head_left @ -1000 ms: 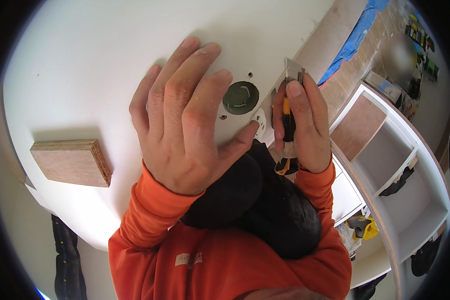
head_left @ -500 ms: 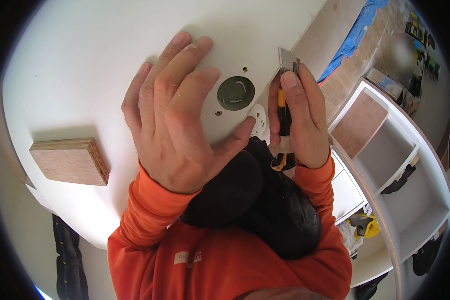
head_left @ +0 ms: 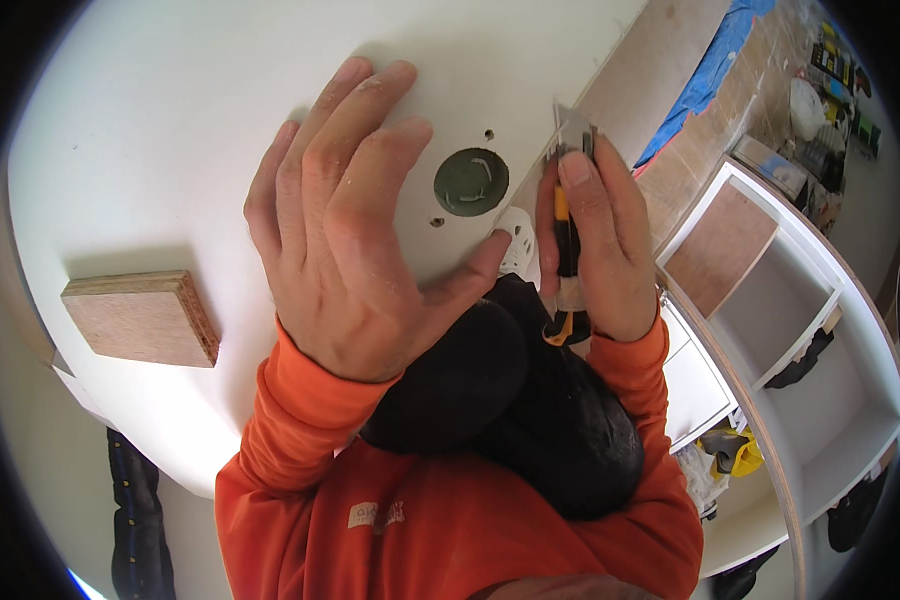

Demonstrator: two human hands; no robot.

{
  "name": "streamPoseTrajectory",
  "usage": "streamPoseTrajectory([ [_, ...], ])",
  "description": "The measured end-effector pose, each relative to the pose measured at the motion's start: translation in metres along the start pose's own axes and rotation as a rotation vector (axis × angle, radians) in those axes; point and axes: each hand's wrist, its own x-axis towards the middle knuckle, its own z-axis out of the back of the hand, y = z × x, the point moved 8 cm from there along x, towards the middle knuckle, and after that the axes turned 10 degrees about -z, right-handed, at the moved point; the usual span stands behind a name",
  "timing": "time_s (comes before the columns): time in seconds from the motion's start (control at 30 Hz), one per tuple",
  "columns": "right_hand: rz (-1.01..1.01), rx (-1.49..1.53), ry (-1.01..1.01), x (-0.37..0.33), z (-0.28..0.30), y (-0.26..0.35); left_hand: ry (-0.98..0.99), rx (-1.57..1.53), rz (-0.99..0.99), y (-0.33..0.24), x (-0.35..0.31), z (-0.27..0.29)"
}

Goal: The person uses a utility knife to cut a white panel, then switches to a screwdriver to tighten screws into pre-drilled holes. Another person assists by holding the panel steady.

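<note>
My left hand (head_left: pixel 340 220) lies over a white panel (head_left: pixel 200 130), its fingers spread and slightly bent, with the thumb at the panel's right edge. Beside the fingertips is a round dark-green recess (head_left: pixel 471 182) flanked by two small holes. My right hand (head_left: pixel 610 240) is wrapped round a black and yellow utility knife (head_left: pixel 567 240), its thumb pressed on top near the front. The wide blade (head_left: pixel 570 125) points away from me and lies along the panel's right edge. Whether it cuts in there I cannot tell.
A small plywood block (head_left: pixel 140 318) rests on the panel at the left. To the right stands a white open cabinet (head_left: pixel 820 400) with compartments. Blue sheeting (head_left: pixel 705 85) lies on the floor at the far right, near assorted tools and bags. My dark-trousered knees (head_left: pixel 530 400) are below the panel.
The right hand and knife have stayed almost in place, with the blade slightly blurred now. My left hand has shifted only a little.
</note>
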Motion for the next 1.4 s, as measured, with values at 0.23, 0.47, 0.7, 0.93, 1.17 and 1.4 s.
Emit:
streamPoseTrajectory([
  [0.23, 0.001, -0.018, -0.015, 0.0, 0.0, 0.001, -0.003, 0.097, 0.0, 0.0, 0.002, -0.002],
  [0.47, 0.013, -0.04, -0.003, -0.004, 0.001, -0.003, -0.015, 0.099, -0.008, 0.0, 0.0, -0.002],
  [0.7, 0.003, -0.134, 0.014, -0.009, -0.006, -0.01, 0.008, 0.127, -0.02, 0.0, 0.0, -0.003],
  [0.93, 0.06, -0.01, -0.041, -0.015, 0.003, 0.0, 0.134, 0.21, -0.079, -0.014, 0.007, -0.006],
  [1.17, 0.087, -0.076, -0.049, -0.002, 0.006, -0.004, 0.06, 0.138, -0.218, -0.015, -0.003, -0.001],
  [1.4, 0.082, -0.125, -0.063, -0.003, 0.004, -0.004, 0.011, 0.165, -0.135, -0.011, 0.001, 0.001],
])
